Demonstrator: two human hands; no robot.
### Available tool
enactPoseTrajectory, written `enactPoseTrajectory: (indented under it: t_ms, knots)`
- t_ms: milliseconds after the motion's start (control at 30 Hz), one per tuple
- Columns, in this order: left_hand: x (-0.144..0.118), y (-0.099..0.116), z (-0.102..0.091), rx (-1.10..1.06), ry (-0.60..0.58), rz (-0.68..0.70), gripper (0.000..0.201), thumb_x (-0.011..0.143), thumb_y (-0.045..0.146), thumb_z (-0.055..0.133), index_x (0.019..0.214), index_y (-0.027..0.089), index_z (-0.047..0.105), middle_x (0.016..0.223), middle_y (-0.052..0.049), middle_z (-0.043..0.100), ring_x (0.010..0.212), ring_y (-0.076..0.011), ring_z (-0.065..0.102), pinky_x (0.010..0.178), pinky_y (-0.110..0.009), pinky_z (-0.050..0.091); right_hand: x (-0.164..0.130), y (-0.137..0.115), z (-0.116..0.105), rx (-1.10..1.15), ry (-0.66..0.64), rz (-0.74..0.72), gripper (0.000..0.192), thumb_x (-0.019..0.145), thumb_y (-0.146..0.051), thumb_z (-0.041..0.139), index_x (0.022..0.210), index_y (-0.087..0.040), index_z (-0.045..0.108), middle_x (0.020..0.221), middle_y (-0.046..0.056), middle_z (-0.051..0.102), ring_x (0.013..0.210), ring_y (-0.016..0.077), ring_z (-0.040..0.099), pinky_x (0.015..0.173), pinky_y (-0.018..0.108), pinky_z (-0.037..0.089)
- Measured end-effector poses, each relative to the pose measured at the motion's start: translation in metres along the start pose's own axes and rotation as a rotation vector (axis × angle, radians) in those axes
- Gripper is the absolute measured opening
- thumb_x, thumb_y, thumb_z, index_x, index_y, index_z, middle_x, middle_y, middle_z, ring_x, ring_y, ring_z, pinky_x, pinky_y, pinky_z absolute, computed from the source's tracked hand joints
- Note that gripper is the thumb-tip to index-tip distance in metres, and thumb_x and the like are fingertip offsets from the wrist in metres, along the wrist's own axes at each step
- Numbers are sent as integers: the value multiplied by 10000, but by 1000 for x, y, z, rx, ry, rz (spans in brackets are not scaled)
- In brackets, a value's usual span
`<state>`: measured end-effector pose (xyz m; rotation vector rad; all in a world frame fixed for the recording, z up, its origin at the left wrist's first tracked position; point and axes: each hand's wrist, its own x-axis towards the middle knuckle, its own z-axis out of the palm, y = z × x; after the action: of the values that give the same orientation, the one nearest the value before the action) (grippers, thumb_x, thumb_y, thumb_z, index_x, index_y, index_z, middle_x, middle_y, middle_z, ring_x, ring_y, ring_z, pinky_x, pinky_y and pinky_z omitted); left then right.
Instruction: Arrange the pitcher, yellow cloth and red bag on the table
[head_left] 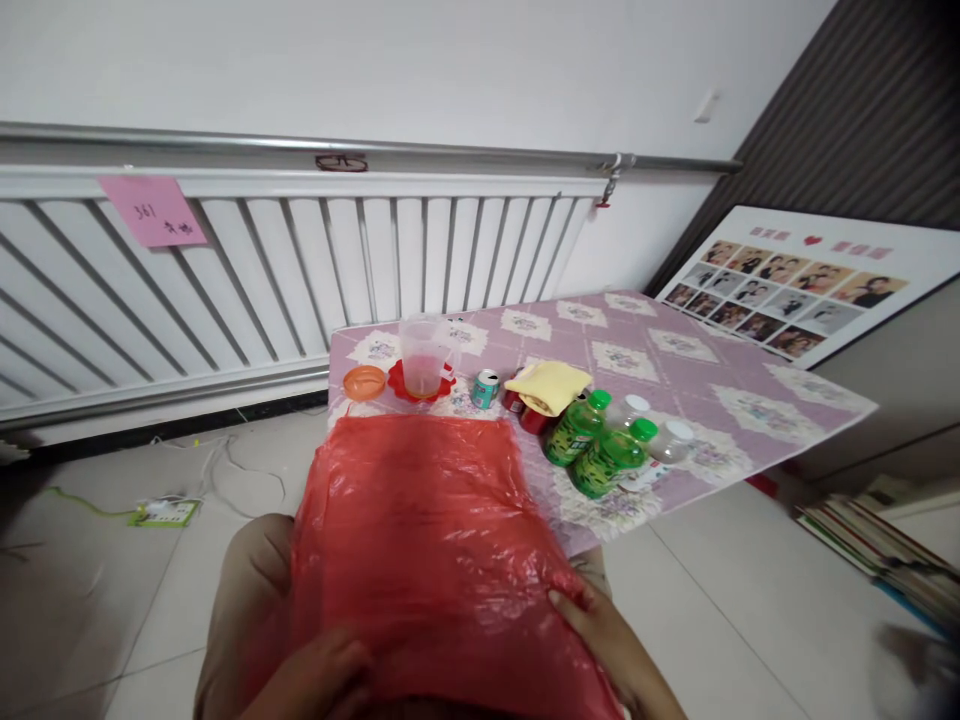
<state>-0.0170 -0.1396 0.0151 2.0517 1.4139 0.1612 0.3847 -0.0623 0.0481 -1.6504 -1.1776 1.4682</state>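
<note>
A red plastic bag (420, 540) lies spread from the near edge of the table (675, 360) down over my lap. My left hand (315, 680) grips the bag's near left edge, fingers curled into the plastic. My right hand (607, 640) holds the bag's near right edge, thumb pressed on top. Beyond the bag stand two green bottles (592, 445), two clear bottles with white caps (660, 430), a teal can (485, 388) and a red container under a yellow cloth (549, 386).
A clear measuring jug (424, 358) sits on a red lid, with an orange lid (364, 382) to its left. A white radiator (262, 280) carries a pink note (152, 210). A photo board (795, 285) leans at right. Books (877, 550) and a power strip (165, 512) lie on the floor.
</note>
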Motion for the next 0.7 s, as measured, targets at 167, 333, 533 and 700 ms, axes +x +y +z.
enactPoseTrajectory:
  t_ms: [167,333,533,700]
  knots:
    - [25,9,-18,215,81,-76,811,719,259,747,1486,320,491,1639,-104,363,1484,-384,349,1194,-581,337,32,-25,-36,-148,39,-86,442,635,-516,713,954,-219,783,965,86,799,946,359,725,921,520,545]
    - [35,3,16,379,-20,-143,968,695,261,790,1554,366,354,1683,-113,221,1540,-409,217,1222,-629,218,58,-13,-53,-317,186,-151,412,566,-487,680,875,-219,731,941,82,793,907,323,717,901,454,529]
    - [34,15,30,481,-56,-282,793,828,105,546,1545,371,338,1667,-80,224,1548,-360,199,1216,-633,209,70,7,-59,-360,308,-103,334,557,-520,609,758,-254,624,736,56,728,726,283,681,746,415,518]
    - [30,17,30,381,-143,-378,865,795,221,657,1570,324,288,1676,-110,125,1552,-391,97,1212,-628,218,74,11,-55,-378,357,-92,370,596,-561,547,800,-260,616,813,78,753,798,287,707,801,401,521]
